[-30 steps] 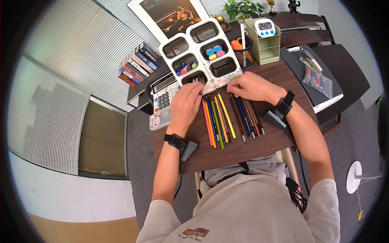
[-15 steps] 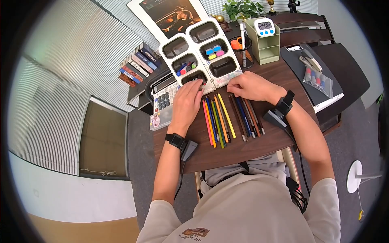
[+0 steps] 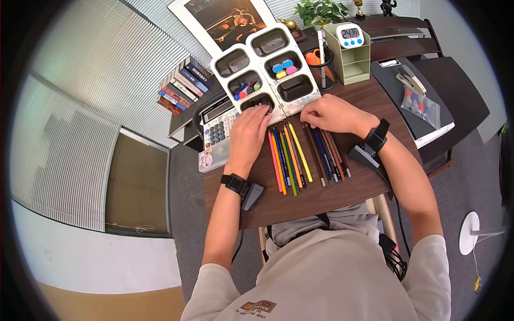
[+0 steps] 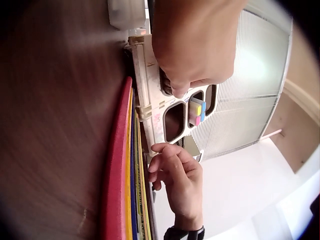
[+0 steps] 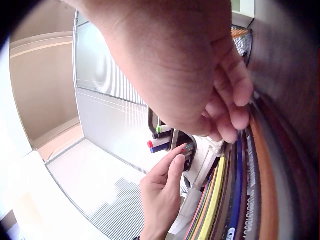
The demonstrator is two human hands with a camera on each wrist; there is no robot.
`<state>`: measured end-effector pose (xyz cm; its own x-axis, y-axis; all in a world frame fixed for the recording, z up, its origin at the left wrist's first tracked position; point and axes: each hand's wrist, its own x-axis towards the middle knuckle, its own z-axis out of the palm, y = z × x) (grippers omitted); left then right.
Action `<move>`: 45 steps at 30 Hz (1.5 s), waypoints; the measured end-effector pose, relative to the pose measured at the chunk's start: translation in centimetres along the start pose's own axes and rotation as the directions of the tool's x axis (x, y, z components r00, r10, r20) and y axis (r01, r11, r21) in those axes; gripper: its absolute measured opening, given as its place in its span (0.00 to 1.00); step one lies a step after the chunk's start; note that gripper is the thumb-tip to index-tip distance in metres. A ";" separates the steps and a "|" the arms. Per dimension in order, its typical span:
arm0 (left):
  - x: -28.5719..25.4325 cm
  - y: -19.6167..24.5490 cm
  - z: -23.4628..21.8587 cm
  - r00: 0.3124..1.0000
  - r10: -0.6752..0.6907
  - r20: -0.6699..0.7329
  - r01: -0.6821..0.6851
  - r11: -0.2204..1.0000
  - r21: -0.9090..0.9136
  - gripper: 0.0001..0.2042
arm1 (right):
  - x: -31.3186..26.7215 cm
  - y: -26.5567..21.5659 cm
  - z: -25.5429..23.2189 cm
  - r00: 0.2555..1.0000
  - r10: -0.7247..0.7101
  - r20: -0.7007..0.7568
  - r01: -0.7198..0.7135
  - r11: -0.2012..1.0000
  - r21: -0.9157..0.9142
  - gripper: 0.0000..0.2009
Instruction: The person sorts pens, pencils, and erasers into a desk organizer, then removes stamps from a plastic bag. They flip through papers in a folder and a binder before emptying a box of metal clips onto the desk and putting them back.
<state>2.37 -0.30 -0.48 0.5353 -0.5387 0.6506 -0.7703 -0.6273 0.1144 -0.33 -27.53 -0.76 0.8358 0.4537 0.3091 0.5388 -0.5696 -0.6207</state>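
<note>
My left hand (image 3: 247, 134) reaches over the near left compartment (image 3: 261, 100) of a white organizer (image 3: 284, 109), its fingertips down at the opening. In the right wrist view, the left thumb and index finger close in on a small dark piece with a red spot (image 5: 186, 149); I cannot tell whether they grip it. My right hand (image 3: 334, 113) rests with loosely bent fingers by the organizer's front corner, over the far ends of the dark pencils (image 3: 327, 155). Left of these, bright colored pencils (image 3: 289, 160) lie side by side on the table.
Markers (image 3: 246, 90) and sticky-note blocks (image 3: 284, 68) fill two other compartments. Left of the organizer lies a calculator (image 3: 217, 134). Behind on the right stand a mesh pen cup (image 3: 327, 77) with scissors and a green holder (image 3: 356, 69) bearing a timer (image 3: 350, 35). Books (image 3: 184, 85) stand far left.
My left hand has moved slightly away from me, its fingertips going from the organizer's front edge to the compartment opening. The right hand and the pencils have stayed put.
</note>
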 end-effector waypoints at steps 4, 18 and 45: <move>0.2 0.3 0.2 0.999 0.019 0.045 -0.021 0.999 0.034 0.13 | 0.1 0.1 0.1 1.000 -0.007 -0.001 0.007 1.000 0.001 0.10; -0.1 1.2 -0.5 0.994 0.092 0.053 -0.093 0.996 0.016 0.24 | -0.9 -1.0 -4.4 0.956 0.283 0.071 -0.265 0.944 -0.199 0.16; -2.9 4.4 1.7 0.920 0.336 0.202 -0.172 0.810 -0.560 0.15 | -0.8 -1.1 -2.5 0.861 0.465 0.206 -0.434 0.883 -0.180 0.15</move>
<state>-2.03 -2.44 -3.12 0.3041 -0.8198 0.4852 -0.9105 -0.1003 0.4012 -1.28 -29.00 1.50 0.9484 0.2670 -0.1708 0.1323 -0.8232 -0.5521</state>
